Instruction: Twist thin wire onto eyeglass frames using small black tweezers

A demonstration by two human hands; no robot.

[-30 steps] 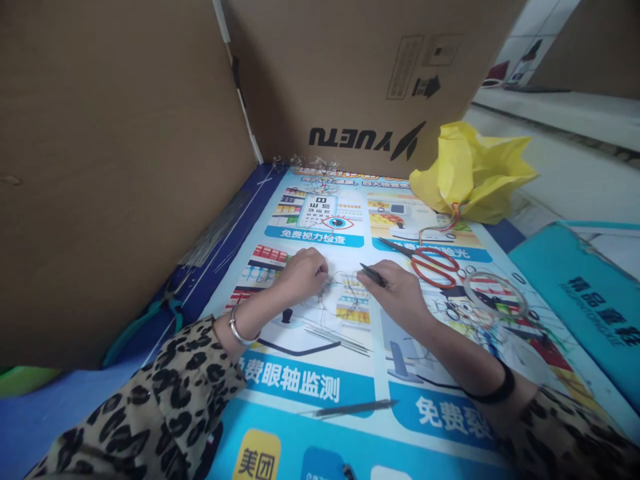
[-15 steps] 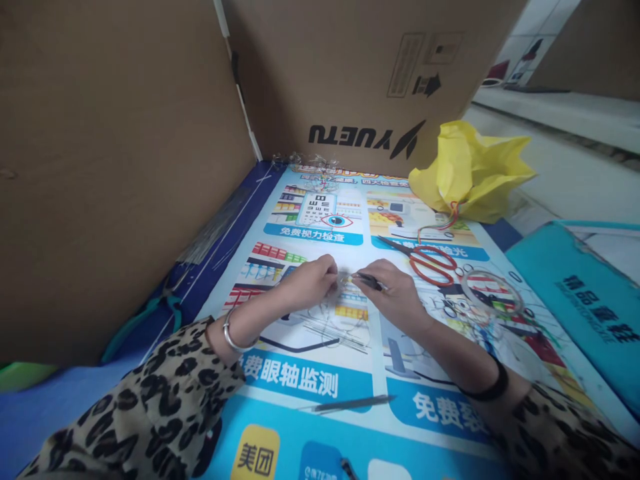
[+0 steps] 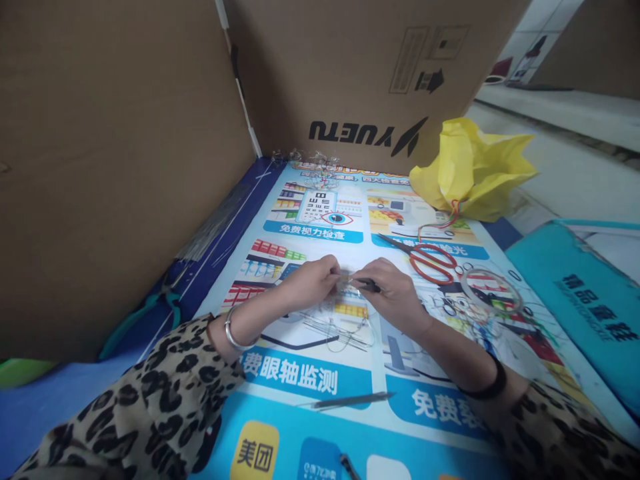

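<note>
My left hand (image 3: pixel 314 283) is closed in a pinch on a thin, shiny wire piece (image 3: pixel 345 280), too fine to make out clearly. Close by on the right, my right hand (image 3: pixel 395 297) grips a small dark tool (image 3: pixel 369 285) whose tip is at the wire piece; its exact kind is hidden by the fingers. Several thin straight wires (image 3: pixel 330 331) lie on the printed poster below the hands, with a fine wire loop among them. Nearer to me rests a bundle of dark thin rods (image 3: pixel 354 401).
Orange-handled scissors (image 3: pixel 434 264) and a clear coil (image 3: pixel 493 291) lie right of the hands. Behind are a yellow crumpled wrap (image 3: pixel 470 170) and wire shapes (image 3: pixel 323 172). Teal pliers (image 3: pixel 145 320) lie left. Cardboard walls (image 3: pixel 320 73) stand at the left and back.
Both hands stay almost in place. The dark tool in my right hand has turned slightly, and the fingertips of the two hands are a little closer together.
</note>
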